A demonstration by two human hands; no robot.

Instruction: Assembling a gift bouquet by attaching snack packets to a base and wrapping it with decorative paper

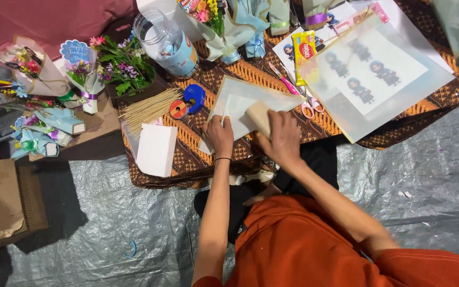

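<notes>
One paper sheet [240, 103] under two hands — left hand [219, 135], right hand [281, 137]

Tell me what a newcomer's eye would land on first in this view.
First the two hands at the centre: the left hand presses a sheet of pale paper flat on the brown patterned cloth, while the right hand holds a tan piece against it. Next, the small bouquets clustered at the upper left, and the large translucent sheet lying over printed figures at the upper right.
</notes>
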